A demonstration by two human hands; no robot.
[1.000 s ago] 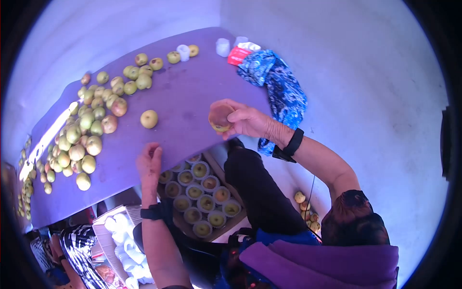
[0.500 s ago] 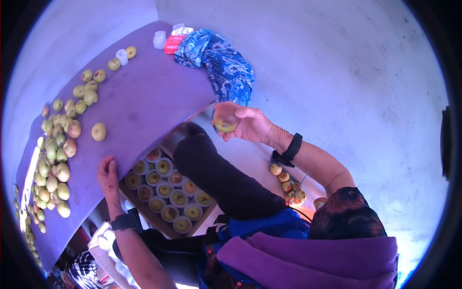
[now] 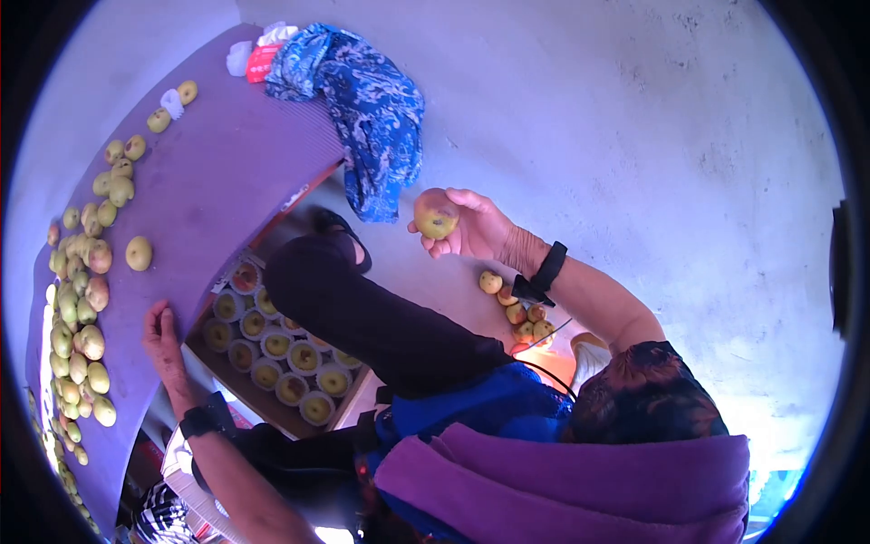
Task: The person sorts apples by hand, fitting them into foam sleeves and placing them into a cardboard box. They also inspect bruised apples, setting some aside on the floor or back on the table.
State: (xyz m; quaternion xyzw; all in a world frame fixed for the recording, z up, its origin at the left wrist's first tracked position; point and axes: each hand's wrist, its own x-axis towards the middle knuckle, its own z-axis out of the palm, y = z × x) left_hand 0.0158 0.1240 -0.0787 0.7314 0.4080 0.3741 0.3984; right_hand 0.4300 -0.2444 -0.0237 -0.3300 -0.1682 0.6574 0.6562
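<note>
Raised over the floor, my right hand (image 3: 478,227) grips a yellow-green apple (image 3: 436,215) with a reddish side and a small dark mark. My left hand (image 3: 163,343) rests at the edge of the purple-covered table (image 3: 217,186). Its fingers are loosely curled, the thumb stands apart, and no object shows in them. The nearest fruit to it is a single apple (image 3: 139,254) lying away from the others. Many more apples (image 3: 89,342) are spread along the table's far left side. Below the table edge, a cardboard box (image 3: 258,396) holds apples in white foam nets.
My dark-trousered leg (image 3: 381,313) crosses over part of the box. Blue patterned cloth (image 3: 376,118) hangs off the table's end beside a red tissue pack (image 3: 263,63). Several apples (image 3: 517,314) lie on the floor under my right wrist. A pale wall (image 3: 616,118) stands beyond.
The view has swung, so the table, box and cloth sit further left. The apple in my right hand has turned, showing more of its yellow-green face. My left hand stays at the table edge.
</note>
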